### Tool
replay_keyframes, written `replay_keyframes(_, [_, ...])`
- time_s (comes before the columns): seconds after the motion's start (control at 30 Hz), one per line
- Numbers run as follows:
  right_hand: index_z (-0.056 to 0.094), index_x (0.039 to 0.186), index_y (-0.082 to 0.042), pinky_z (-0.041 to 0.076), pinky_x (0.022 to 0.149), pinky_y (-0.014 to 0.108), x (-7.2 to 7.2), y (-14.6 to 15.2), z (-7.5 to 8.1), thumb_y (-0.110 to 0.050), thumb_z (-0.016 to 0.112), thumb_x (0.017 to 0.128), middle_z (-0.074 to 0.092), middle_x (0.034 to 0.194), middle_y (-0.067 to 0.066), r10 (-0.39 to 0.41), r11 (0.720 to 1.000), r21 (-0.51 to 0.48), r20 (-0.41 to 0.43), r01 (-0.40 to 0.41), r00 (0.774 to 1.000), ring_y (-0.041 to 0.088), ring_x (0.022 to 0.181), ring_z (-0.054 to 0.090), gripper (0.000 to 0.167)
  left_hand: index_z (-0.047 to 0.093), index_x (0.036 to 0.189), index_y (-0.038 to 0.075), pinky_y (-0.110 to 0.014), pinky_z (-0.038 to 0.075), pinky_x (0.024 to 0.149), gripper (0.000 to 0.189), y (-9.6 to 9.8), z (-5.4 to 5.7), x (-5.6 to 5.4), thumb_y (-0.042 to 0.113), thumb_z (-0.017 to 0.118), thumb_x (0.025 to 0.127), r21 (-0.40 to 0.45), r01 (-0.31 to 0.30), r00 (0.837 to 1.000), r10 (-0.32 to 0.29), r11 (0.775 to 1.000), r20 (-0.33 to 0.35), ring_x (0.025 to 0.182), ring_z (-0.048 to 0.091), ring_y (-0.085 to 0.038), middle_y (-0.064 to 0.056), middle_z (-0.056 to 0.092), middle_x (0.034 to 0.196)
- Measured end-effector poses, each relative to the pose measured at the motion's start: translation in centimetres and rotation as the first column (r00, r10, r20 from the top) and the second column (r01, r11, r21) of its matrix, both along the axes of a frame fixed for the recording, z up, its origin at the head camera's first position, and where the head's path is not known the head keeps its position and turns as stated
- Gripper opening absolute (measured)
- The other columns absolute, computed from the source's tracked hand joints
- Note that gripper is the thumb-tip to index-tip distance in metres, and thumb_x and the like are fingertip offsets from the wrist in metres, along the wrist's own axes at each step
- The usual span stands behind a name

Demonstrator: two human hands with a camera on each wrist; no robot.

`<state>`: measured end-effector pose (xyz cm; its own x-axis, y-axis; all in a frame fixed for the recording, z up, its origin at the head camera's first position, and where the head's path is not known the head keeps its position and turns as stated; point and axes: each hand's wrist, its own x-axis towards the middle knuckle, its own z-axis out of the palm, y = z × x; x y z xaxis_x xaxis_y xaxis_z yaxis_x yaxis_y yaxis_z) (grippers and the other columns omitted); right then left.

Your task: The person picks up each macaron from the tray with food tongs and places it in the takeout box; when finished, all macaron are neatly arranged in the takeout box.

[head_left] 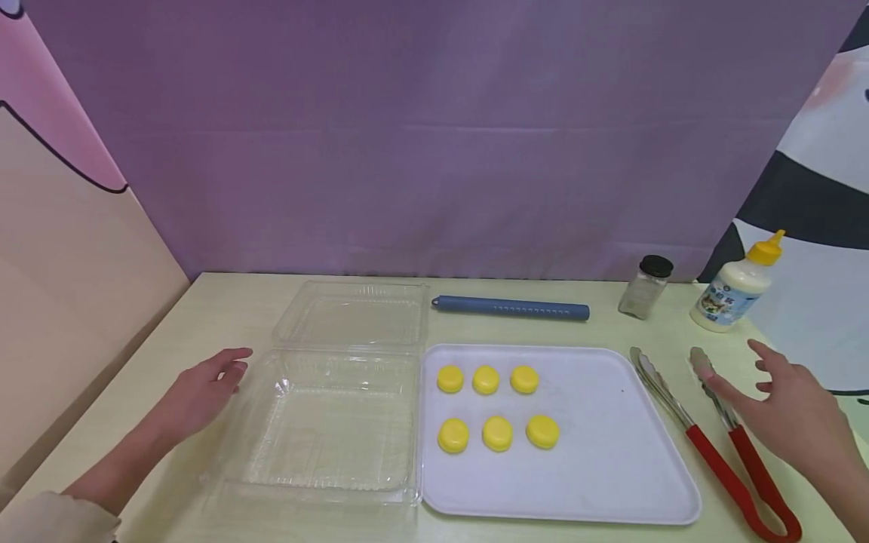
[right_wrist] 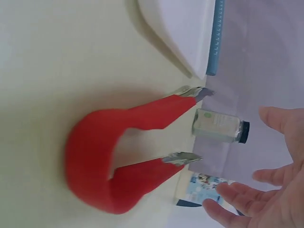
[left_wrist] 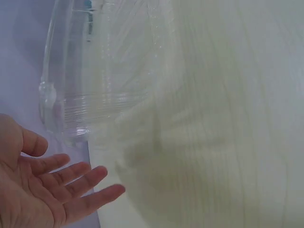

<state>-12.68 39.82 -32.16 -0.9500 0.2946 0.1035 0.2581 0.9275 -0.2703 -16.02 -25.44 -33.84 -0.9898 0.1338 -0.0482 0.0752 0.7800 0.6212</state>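
My left hand [head_left: 207,388] hovers beside the left wall of a clear plastic clamshell box [head_left: 333,422], whose lid [head_left: 353,313] lies folded back behind it; the left wrist view shows the fingers spread and holding nothing. On the right, my right hand [head_left: 797,407] is over a pair of tongs [head_left: 713,452] with red handles and metal tips. Its fingers are loosely bent with nothing between them, and the tongs lie spread on the table. Between the hands, a white tray [head_left: 611,467] carries two rows of yellow round pieces [head_left: 498,434], all toward its left side.
A blue rod [head_left: 511,308] lies behind the tray. At the back right stand a small clear jar [head_left: 641,292] with a black lid and a white bottle [head_left: 733,290] with a yellow nozzle cap. A purple curtain [head_left: 434,151] hangs behind the table's back edge.
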Motion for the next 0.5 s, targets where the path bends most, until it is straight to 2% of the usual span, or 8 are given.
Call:
replay_keyframes(0.1, [0.021,0.147,0.019,0.056,0.072,0.062,0.0,0.5,-0.7,-0.062,0.057,0.097,0.04,0.123,0.048,-0.021,1.0,-0.019,0.068,0.022,0.997,0.06,0.103,0.053,0.102,0.038,0.148,-0.007,-0.042,0.057,0.073,0.046,0.1,-0.1,0.0,0.018,0.032,0.111,0.113,-0.017,0.996,0.007,0.993,0.092,0.107,0.065,-0.042,-0.03,0.057,0.13])
replay_keyframes(0.23, [0.018,0.147,0.02,0.052,0.081,0.066,-0.1,1.0,-1.7,-0.066,0.053,0.096,0.038,0.127,0.05,-0.054,0.996,-0.059,0.181,0.066,0.982,0.061,0.107,0.051,0.106,0.033,0.151,-0.007,-0.045,0.06,0.077,0.049,0.1,-0.3,0.0,0.022,0.029,0.112,0.233,-0.051,0.982,0.007,0.971,0.187,0.119,0.059,-0.046,-0.034,0.047,0.143])
replay_keyframes(0.33, [0.016,0.147,0.02,0.053,0.083,0.066,-0.1,1.1,-2.4,-0.069,0.053,0.094,0.037,0.127,0.05,-0.066,0.992,-0.087,0.255,0.091,0.965,0.06,0.105,0.05,0.11,0.031,0.151,-0.008,-0.047,0.06,0.079,0.05,0.2,-0.6,0.0,0.024,0.029,0.112,0.285,-0.068,0.975,0.003,0.956,0.224,0.119,0.059,-0.046,-0.035,0.046,0.143])
replay_keyframes(0.5, [0.016,0.144,0.023,0.058,0.076,0.057,0.1,1.0,-3.2,-0.074,0.054,0.091,0.038,0.122,0.049,-0.073,0.987,-0.107,0.355,0.118,0.932,0.053,0.096,0.056,0.118,0.032,0.151,-0.008,-0.046,0.061,0.08,0.051,0.1,-0.9,0.0,0.026,0.029,0.113,0.324,-0.086,0.967,0.001,0.942,0.255,0.116,0.061,-0.042,-0.035,0.047,0.142])
